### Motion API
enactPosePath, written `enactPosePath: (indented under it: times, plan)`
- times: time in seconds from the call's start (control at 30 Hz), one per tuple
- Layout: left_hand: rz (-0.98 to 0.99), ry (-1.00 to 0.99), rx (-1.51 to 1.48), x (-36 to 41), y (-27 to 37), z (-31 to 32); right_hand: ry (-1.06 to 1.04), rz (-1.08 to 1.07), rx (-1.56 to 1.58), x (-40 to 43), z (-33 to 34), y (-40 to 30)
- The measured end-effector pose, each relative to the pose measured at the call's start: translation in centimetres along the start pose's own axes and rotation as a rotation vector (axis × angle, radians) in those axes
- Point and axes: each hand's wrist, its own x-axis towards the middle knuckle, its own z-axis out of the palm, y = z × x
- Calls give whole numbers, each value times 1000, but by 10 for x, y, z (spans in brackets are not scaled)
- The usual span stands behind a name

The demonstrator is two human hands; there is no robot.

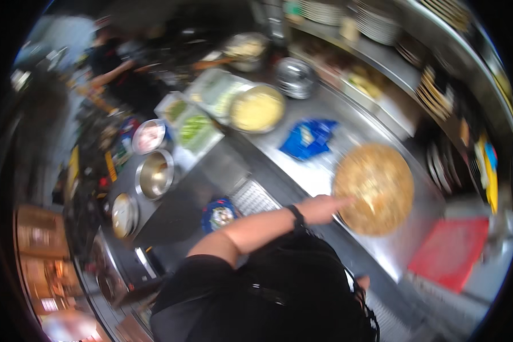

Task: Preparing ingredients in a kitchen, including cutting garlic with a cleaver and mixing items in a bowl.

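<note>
My left hand [322, 209], with a black band at the wrist, reaches over the steel counter. Its index finger stretches to the near left edge of a large round tan board or flatbread [374, 188] with pale smears on top; which of the two it is, I cannot tell. The other fingers are blurred, and I see nothing held in them. Only a small part of my right hand [362, 282] shows low beside my black clothing, mostly hidden. An opened blue plastic bag [310, 139] lies on the counter beyond my left hand. Past it stands a round pan of yellow shredded food [257, 109].
Containers with green food [194, 128], a steel bowl [154, 174] and a bowl of pink food [148, 136] stand to the left. A red cutting board [451, 252] lies at the right. Stacked plates [376, 23] fill the shelf above. Another person [111, 64] stands at the far left.
</note>
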Motion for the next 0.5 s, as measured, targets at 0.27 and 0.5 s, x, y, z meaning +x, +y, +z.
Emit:
enactPosePath:
  times: [0.27,0.5]
  plan:
    - [-89,-8,135,-2,-1,-25,91,206,109,-14,-37,-65]
    - [-82,36,414,-6,6,-21,136,179,112,-30,-30,-59]
